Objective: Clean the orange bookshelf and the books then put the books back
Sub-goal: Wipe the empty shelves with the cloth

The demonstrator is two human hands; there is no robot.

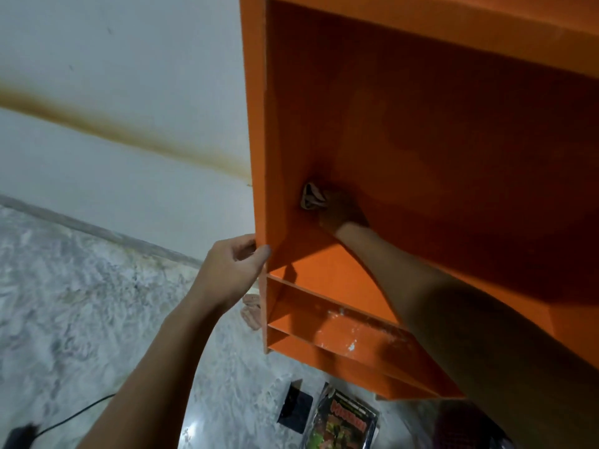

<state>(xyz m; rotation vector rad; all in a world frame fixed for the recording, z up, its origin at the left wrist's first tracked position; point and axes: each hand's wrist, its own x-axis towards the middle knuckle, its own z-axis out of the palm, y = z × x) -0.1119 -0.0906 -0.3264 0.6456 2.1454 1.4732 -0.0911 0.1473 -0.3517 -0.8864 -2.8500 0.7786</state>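
At lower left of the frame, a dark object [19,432] lies blurred on the marbled floor [81,286], with a thin black cable [74,414] running from it. Above, a brown stain [129,131] streaks the white wall.

Toward centre, the person's left hand [233,264] grips the front edge of the orange bookshelf [421,124], thumb on the inner face of the left side panel and fingers curled round the outer face. Just below that hand, a pinkish object [251,314] that cannot be made out sits on the floor beside the panel.

The bookshelf fills the right half of the frame, its large compartment in shadow. Deep in that compartment's rear left corner, the right hand [343,210] clutches a pale crumpled cloth [311,197] against the orange surface, the forearm reaching in from lower right. White specks [343,332] dot a narrow shelf lower down.

At bottom centre, a dark book [296,409] and a glossy, colourful book [343,422] lie on the floor just beside each other, below the shelf.
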